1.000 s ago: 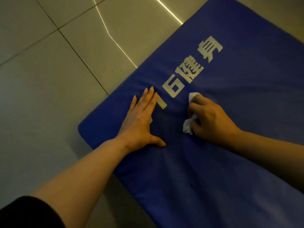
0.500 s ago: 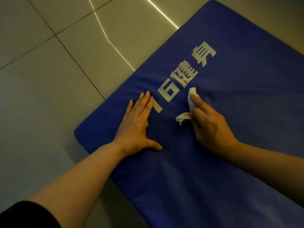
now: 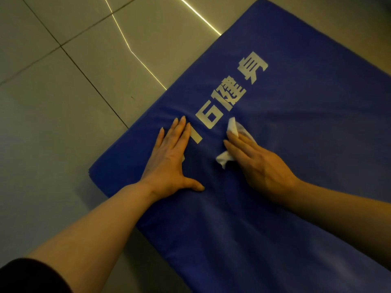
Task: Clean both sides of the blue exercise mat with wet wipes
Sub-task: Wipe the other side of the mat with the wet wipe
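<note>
The blue exercise mat (image 3: 285,166) lies on the tiled floor (image 3: 63,123). Beside its white lettering (image 3: 228,102), the left hand (image 3: 169,157) presses flat with fingers together, thumb spread; the right hand (image 3: 256,163), fingers straight, presses the wet wipe (image 3: 233,126). Overlapping strokes should clean best.

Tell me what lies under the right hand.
A white wet wipe lies under the right hand, on the blue mat; its ends poke out past the fingers, its middle is covered.
</note>
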A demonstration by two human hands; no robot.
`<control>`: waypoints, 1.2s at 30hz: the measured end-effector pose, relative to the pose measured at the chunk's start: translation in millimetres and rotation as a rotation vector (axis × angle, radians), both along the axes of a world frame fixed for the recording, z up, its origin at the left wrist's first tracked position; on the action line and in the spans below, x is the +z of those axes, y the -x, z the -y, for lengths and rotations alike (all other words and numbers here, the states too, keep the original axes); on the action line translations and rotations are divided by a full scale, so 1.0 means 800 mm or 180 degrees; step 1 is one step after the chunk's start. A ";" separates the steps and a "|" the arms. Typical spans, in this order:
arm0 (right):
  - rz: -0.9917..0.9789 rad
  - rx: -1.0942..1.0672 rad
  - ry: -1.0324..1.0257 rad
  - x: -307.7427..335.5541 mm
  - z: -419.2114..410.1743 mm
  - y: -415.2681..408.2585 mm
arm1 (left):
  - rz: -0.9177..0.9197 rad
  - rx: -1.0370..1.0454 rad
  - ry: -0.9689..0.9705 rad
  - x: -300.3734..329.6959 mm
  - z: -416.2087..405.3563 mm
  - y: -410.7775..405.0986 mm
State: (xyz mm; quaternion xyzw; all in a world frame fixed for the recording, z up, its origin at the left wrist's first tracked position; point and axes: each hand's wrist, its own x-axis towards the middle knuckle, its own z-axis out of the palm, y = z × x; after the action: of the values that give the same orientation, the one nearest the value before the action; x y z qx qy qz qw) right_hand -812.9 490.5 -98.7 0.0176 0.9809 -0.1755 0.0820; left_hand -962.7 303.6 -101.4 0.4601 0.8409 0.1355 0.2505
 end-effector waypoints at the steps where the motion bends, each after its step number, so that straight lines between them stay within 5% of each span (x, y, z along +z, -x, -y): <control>1: 0.0020 -0.0079 0.0083 0.003 -0.002 0.014 | -0.0011 -0.0001 0.0020 0.001 0.000 0.000; 6: 0.0226 -0.0090 -0.0111 0.020 -0.025 0.093 | 0.0047 -0.0057 0.0104 0.005 -0.001 0.001; 13: -0.0017 -0.0296 0.0009 0.001 -0.023 0.005 | -0.0083 -0.0038 0.0105 -0.002 -0.001 -0.001; 21: 0.0217 -0.0400 0.0030 0.017 -0.049 0.100 | -0.0005 0.0009 -0.0007 0.001 -0.001 0.001; 28: 0.0087 -0.0347 -0.0089 0.009 -0.061 0.015 | -0.0931 0.1047 -0.0874 -0.008 -0.048 -0.025; 36: -0.0124 -0.0660 -0.0008 0.007 -0.095 0.083 | -0.0887 0.0034 -0.0985 -0.001 -0.140 0.033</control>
State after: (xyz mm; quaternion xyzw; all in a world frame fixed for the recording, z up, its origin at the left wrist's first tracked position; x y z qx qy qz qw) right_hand -879.6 566.1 -93.2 0.1156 0.9754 -0.1821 0.0443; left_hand -988.8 415.5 -102.3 0.5029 0.8391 0.1994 0.0575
